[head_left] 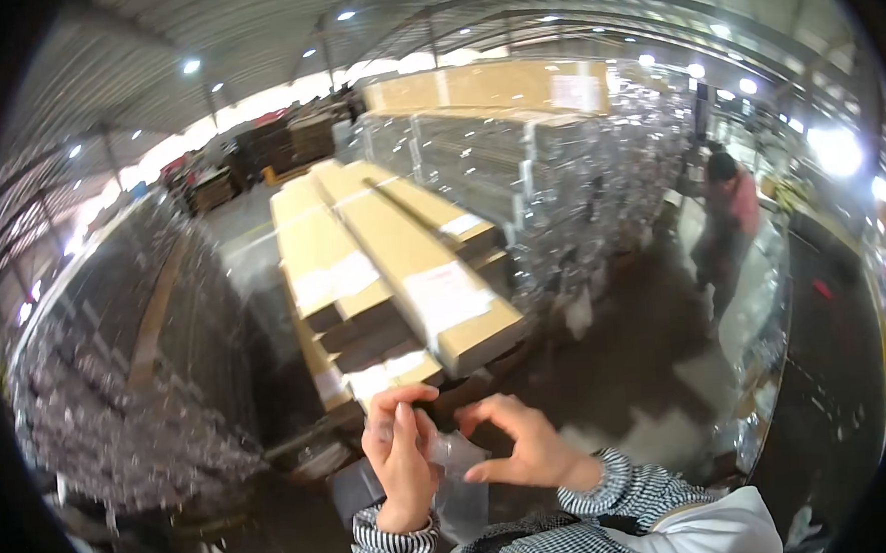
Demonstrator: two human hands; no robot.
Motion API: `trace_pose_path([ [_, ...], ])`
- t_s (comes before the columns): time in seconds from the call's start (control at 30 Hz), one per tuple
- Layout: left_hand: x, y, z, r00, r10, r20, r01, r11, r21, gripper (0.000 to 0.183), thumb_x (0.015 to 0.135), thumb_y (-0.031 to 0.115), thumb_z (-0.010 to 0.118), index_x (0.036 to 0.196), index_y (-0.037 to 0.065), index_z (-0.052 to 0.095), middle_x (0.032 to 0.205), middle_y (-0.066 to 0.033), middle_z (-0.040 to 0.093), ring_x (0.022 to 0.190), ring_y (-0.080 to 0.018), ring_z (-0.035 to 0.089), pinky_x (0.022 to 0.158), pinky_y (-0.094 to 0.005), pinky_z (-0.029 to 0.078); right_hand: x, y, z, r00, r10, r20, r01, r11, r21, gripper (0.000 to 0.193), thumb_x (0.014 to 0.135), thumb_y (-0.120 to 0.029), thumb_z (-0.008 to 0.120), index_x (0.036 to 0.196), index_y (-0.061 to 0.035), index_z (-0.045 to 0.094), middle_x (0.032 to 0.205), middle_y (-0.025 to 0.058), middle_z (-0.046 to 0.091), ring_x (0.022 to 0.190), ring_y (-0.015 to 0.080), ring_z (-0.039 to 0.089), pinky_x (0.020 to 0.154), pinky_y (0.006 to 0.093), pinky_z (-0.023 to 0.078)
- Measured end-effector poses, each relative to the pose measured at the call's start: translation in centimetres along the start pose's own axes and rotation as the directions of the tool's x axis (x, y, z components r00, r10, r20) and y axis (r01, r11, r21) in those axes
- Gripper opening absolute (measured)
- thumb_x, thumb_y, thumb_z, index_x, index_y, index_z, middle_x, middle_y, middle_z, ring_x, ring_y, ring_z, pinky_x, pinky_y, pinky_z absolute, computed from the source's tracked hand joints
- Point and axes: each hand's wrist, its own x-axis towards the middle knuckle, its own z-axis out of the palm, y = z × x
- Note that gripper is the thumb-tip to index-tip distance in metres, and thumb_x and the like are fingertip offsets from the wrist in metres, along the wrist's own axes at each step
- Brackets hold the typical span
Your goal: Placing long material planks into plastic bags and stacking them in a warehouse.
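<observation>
My left hand (402,457) is raised in front of me with its fingers curled round a translucent plastic bag (462,486), which hangs down between my hands. My right hand (527,444) is just to the right of the bag. Its thumb and fingers stand apart, the thumb close to the plastic; whether it touches cannot be made out. Beyond my hands lies a stack of long cardboard boxes (360,221) with white labels (448,294) on their near ends. Motion blur softens the fingertips.
Plastic-wrapped stacks stand at the left (117,364) and behind the boxes (579,189), the latter topped by a long carton (493,86). A person (726,222) in a red top is on the right, beside a long dark surface (828,356) with plastic along its edge.
</observation>
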Motion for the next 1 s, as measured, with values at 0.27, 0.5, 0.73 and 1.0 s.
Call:
trace_pose_path([
  [0.27, -0.4, -4.2, 1.4, 0.991, -0.106, 0.082, 0.09, 0.981, 0.174, 0.034, 0.074, 0.01, 0.081, 0.097, -0.002, 0.059, 0.084, -0.0077, 0.064, 0.068, -0.0096, 0.056, 0.061, -0.0217, 0.044, 0.4, 4.0, -4.5, 0.891, -0.246, -0.382, 0.236, 0.969, -0.073, 0.012, 0.082, -0.005, 0.074, 0.091, -0.0052, 0.067, 0.075, 0.0049, 0.057, 0.071, 0.0222, 0.055, 0.07, 0.033, 0.043],
  [0.5, 0.9, -3.0, 0.5, 0.988, -0.143, 0.053, 0.14, 0.988, 0.059, 0.02, 0.074, 0.004, 0.077, 0.083, -0.002, 0.06, 0.076, -0.0083, 0.063, 0.067, -0.0127, 0.058, 0.062, -0.024, 0.045, 1.3, 6.0, -5.4, 0.953, -0.056, -0.297, 0.24, 0.738, 0.631, 0.016, 0.091, -0.009, 0.068, 0.08, -0.0024, 0.059, 0.087, 0.0069, 0.06, 0.088, 0.0214, 0.055, 0.08, 0.0326, 0.045],
  [0.73, -0.5, -3.4, 0.8, 0.957, -0.288, 0.037, 0.289, 0.931, -0.225, 0.028, 0.095, 0.028, 0.063, 0.086, 0.005, 0.05, 0.073, -0.0087, 0.059, 0.062, -0.0132, 0.052, 0.055, -0.0239, 0.039, 2.3, 4.4, -4.8, 0.967, -0.077, 0.242, -0.231, 0.13, 0.964, 0.032, 0.097, -0.026, 0.062, 0.076, -0.0032, 0.052, 0.071, 0.0062, 0.055, 0.077, 0.0202, 0.053, 0.069, 0.0312, 0.042],
  [1.0, 4.8, 0.7, -0.2, 0.879, -0.186, 0.439, -0.285, 0.533, 0.797, 0.028, 0.074, -0.011, 0.059, 0.098, 0.0, 0.067, 0.073, -0.0101, 0.065, 0.064, -0.0191, 0.066, 0.056, -0.0275, 0.049, 4.7, 11.2, -9.1, 0.937, -0.341, 0.069, 0.295, 0.883, 0.366, 0.008, 0.075, 0.0, 0.066, 0.073, -0.0016, 0.058, 0.072, 0.0106, 0.059, 0.068, 0.026, 0.058, 0.063, 0.0368, 0.047],
])
